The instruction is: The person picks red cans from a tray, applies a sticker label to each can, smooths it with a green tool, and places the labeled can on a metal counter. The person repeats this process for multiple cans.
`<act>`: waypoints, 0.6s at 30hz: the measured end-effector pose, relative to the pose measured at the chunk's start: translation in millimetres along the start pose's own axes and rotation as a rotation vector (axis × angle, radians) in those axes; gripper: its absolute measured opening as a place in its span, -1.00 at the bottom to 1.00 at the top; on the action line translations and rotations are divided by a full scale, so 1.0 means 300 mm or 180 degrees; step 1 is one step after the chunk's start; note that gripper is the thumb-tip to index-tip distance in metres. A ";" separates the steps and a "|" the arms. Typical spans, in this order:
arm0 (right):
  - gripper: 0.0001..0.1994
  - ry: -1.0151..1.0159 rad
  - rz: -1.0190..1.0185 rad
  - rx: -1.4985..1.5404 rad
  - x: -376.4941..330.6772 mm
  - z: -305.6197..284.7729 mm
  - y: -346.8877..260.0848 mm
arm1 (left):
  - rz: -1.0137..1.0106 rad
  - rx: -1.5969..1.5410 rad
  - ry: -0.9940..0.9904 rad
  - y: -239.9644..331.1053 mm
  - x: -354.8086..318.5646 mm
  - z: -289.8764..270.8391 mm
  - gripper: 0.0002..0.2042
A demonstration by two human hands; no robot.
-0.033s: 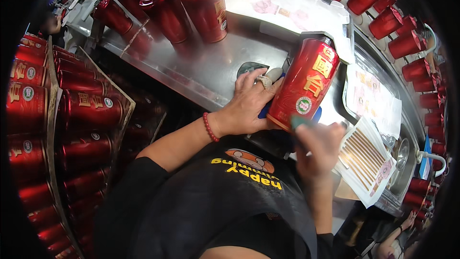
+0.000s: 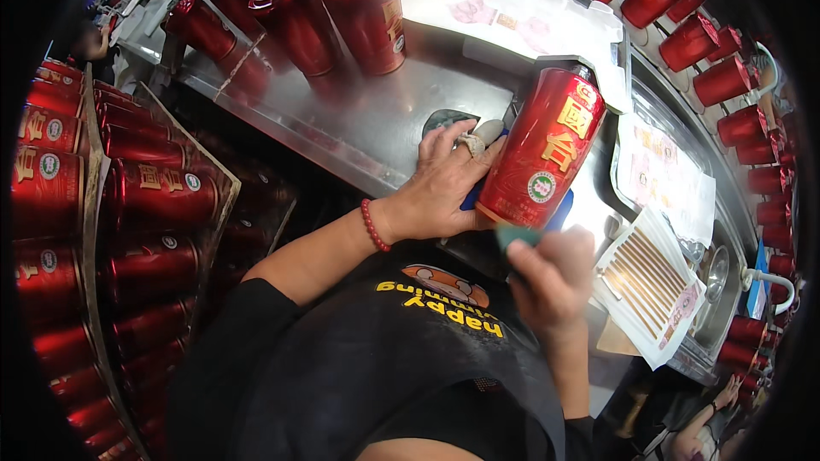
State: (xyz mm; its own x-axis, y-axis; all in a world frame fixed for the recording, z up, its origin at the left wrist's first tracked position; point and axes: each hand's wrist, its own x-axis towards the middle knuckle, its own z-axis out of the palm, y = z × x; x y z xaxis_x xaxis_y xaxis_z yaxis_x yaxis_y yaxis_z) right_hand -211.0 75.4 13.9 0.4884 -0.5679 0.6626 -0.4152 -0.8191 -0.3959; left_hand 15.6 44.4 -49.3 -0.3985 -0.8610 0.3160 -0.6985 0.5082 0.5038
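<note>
A shiny red bottle (image 2: 551,149) with gold characters and a round green-and-white seal lies tilted over a blue support (image 2: 559,212), its neck pointing away from me. My left hand (image 2: 446,177) holds the bottle's left side near the base; a ring and a pale finger cover show on its fingers, and part of its grip is hidden behind the bottle. Slightly blurred, my right hand (image 2: 555,277) is closed on a small flat green scraper (image 2: 518,237). The scraper is at the bottle's lower end; whether it touches is hard to tell.
Several red bottles (image 2: 363,17) stand on the steel counter (image 2: 376,115) at the far left. Label sheets (image 2: 512,8) lie at the back; a sheet of gold-brown strips (image 2: 649,269) is at the right. Crated red bottles (image 2: 162,192) fill the left side. Another person's hand (image 2: 729,394) shows lower right.
My right hand with the green scraper has shifted slightly left and toward me along the bottle's lower end. My left hand and the bottle stay put.
</note>
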 end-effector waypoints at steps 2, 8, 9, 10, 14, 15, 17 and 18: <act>-0.66 -0.0258 0.0542 0.0774 -0.032 -0.019 -0.013 | -0.0044 -0.0092 0.0188 0.010 0.002 -0.006 -0.12; -0.81 0.1275 0.2920 0.2257 -0.065 0.054 0.007 | 0.1112 0.0619 0.0818 0.131 -0.047 -0.011 -0.46; -0.80 0.1258 0.2966 0.2173 -0.052 0.066 0.009 | 0.1001 0.0576 0.0811 0.124 -0.057 -0.004 -0.45; -0.80 0.1241 0.3012 0.2089 -0.046 0.073 0.013 | 0.0891 0.0533 0.0805 0.118 -0.066 -0.001 -0.44; -0.78 0.1149 0.2929 0.1712 -0.065 0.087 0.036 | 0.0508 0.0226 0.0750 0.096 -0.096 0.020 -0.35; -0.78 0.1111 0.2877 0.1685 -0.062 0.086 0.036 | 0.0473 0.0177 0.0745 0.093 -0.097 0.021 -0.33; -0.78 0.1053 0.2747 0.1589 -0.047 0.076 0.041 | 0.0431 0.0247 0.0758 0.092 -0.088 0.009 -0.25; -0.78 0.1030 0.2705 0.1559 -0.046 0.072 0.040 | 0.0347 0.0159 0.0826 0.106 -0.080 0.001 -0.25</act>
State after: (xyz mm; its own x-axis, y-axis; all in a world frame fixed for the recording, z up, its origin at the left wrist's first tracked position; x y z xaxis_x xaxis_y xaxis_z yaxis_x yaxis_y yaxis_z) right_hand -206.2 71.7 -13.8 -0.0801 -0.9848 0.1539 -0.1334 -0.1425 -0.9808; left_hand 2.9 81.3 -41.2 -0.3118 -0.7642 0.5647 -0.6908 0.5903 0.4175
